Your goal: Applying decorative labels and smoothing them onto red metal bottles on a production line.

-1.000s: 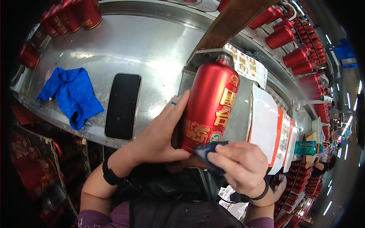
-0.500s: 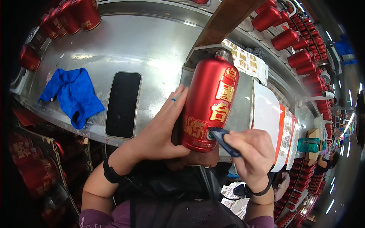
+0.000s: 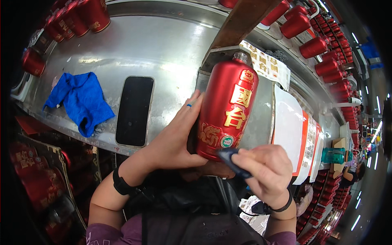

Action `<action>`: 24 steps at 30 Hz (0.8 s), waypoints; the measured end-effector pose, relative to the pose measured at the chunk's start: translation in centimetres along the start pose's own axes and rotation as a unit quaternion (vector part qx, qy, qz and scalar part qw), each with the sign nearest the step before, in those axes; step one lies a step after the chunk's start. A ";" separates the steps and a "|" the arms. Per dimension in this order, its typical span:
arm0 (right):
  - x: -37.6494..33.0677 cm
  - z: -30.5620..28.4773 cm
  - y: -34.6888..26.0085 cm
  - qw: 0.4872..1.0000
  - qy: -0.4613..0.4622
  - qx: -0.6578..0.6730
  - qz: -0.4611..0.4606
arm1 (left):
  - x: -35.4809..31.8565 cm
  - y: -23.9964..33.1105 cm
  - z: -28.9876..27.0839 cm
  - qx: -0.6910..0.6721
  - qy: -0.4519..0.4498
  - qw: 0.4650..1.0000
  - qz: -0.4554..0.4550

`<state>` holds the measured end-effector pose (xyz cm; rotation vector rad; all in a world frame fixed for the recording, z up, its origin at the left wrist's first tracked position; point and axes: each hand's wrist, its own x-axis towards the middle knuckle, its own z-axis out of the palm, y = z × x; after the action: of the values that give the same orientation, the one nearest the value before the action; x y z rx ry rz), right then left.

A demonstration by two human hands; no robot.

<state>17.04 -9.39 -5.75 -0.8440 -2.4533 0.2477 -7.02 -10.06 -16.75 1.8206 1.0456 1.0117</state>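
A glossy red bottle (image 3: 222,98) with gold raised lettering, a gold emblem and a small round green-and-white mark lies tilted in front of me, its clear neck pointing away. My left hand (image 3: 175,130) supports it along its left side, thumb near the base and fingers stretched up its flank. In my right hand (image 3: 267,167), pinched between thumb and fingers, is a flat dark-blue scraper-like piece (image 3: 234,162). Its tip meets the lower front of the bottle near the base. What lies under the bottle is mostly hidden.
Left on the metal bench (image 3: 171,45) are a blue cloth (image 3: 79,102) and a black phone (image 3: 135,111). A brown post (image 3: 241,24) rises behind the bottle. Label sheets (image 3: 267,67) and white paper (image 3: 289,130) lie to the right. Red bottles (image 3: 296,25) line a conveyor at the back right.
My right hand has moved the dark-blue piece down the bottle's front toward its base, uncovering the round green-and-white mark. My left hand keeps its hold.
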 end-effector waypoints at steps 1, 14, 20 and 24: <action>0.0 -0.1 0.2 1.000 0.006 -0.005 0.005 | -0.1 0.0 0.0 0.000 0.001 1.000 -0.002; -0.4 1.4 -3.3 0.999 -0.042 0.004 -0.031 | -0.7 -0.5 -0.3 0.008 0.009 1.000 0.023; -1.1 1.9 -2.6 1.000 0.001 -0.008 0.026 | -1.2 -0.2 -0.1 0.022 0.038 0.999 0.023; -2.8 2.0 -3.5 0.998 -0.055 0.034 0.009 | -0.6 0.2 -0.1 0.030 0.071 0.996 0.054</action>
<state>16.00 -13.91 -7.44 -0.8442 -2.5248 0.3920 -7.22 -10.66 -16.67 1.8932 1.0815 1.2016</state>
